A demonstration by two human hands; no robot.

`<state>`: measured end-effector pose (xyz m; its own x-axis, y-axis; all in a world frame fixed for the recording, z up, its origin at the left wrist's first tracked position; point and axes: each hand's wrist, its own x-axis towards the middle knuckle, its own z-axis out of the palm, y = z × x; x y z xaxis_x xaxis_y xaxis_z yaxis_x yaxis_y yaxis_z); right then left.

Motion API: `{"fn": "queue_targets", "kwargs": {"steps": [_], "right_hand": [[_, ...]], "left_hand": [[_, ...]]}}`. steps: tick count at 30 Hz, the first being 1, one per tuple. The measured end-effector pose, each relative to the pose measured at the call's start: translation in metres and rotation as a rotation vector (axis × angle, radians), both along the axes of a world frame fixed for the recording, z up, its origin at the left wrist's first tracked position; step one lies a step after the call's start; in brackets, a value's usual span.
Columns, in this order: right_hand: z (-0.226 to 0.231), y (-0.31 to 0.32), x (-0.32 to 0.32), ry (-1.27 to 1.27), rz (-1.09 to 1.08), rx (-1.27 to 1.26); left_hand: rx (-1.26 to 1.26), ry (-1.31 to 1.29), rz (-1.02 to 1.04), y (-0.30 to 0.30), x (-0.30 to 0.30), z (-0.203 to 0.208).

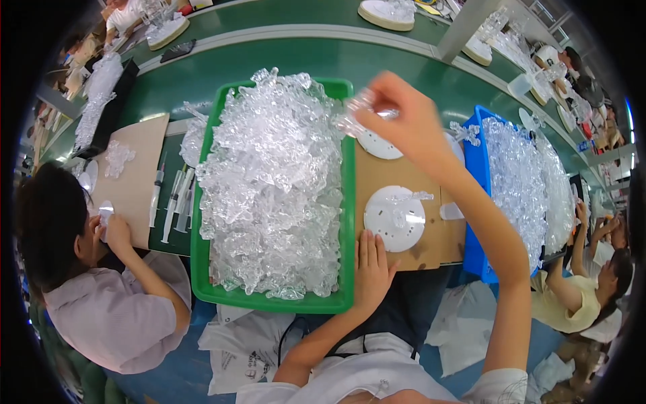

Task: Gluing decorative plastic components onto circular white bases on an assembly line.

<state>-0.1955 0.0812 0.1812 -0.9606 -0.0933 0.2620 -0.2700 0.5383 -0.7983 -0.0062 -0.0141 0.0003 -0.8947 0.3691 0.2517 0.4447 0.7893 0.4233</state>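
My right hand (404, 111), slightly blurred, is raised beside the green tray's far right corner. Its thumb and fingers pinch a clear plastic piece (354, 116). Heaped in the green tray (348, 222) is a mound of similar clear plastic pieces (276, 182). My left hand (372, 273) lies flat on the near edge of the cardboard (420, 259), fingers stretched out, between the tray and a round white disc (383, 232). On that disc stands a clear part with a stick-like arm (422, 196). Behind it, a second white disc (380, 145) is partly covered by my right hand.
Right of the cardboard stands a blue bin (476, 202) of clear parts. Several syringes (176, 202) lie left of the tray, near a co-worker (114, 303) seated at the bench. White plastic bags (242, 343) hang below the front edge. A metal post (464, 30) rises at the back.
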Motion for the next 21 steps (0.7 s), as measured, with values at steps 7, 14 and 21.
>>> {"fn": "queue_targets", "kwargs": {"steps": [7, 14, 21], "right_hand": [[-0.080, 0.017, 0.198, -0.169, -0.501, -0.604], [-0.135, 0.027, 0.213, -0.327, -0.573, -1.263], [-0.139, 0.027, 0.210, -0.363, -0.612, -1.350]], "left_hand": [[-0.024, -0.071, -0.024, 0.000, 0.016, 0.000], [0.322, -0.169, -0.152, -0.015, 0.019, -0.004], [0.194, -0.134, -0.238, -0.012, 0.014, -0.012]]}}
